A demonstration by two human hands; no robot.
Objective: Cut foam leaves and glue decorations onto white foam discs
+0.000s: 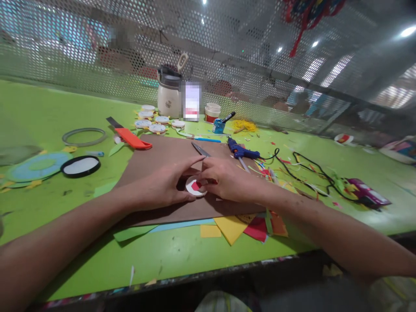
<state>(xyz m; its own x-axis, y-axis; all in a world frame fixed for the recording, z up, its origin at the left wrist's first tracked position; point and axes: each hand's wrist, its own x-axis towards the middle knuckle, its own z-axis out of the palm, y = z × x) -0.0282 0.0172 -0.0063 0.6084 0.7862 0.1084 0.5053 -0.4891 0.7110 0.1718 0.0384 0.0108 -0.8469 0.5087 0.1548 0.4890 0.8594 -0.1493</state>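
Note:
A small white disc (192,189) with a red paper piece on it lies on a brown paper sheet (162,154) at the middle of the green table. My left hand (162,184) curls around the disc's left side, its forefinger stretched forward over it. From the right, my right hand (224,177) has its fingertips pinched on the red piece and the disc's edge. Both hands touch the disc.
Scissors (200,150) and a blue glue gun (242,151) with a black cord lie just behind the hands. An orange cutter (131,138), tape rings (83,137), several white discs (152,121), a white jar (169,97) and coloured paper scraps (247,225) surround the sheet. A mesh screen backs the table.

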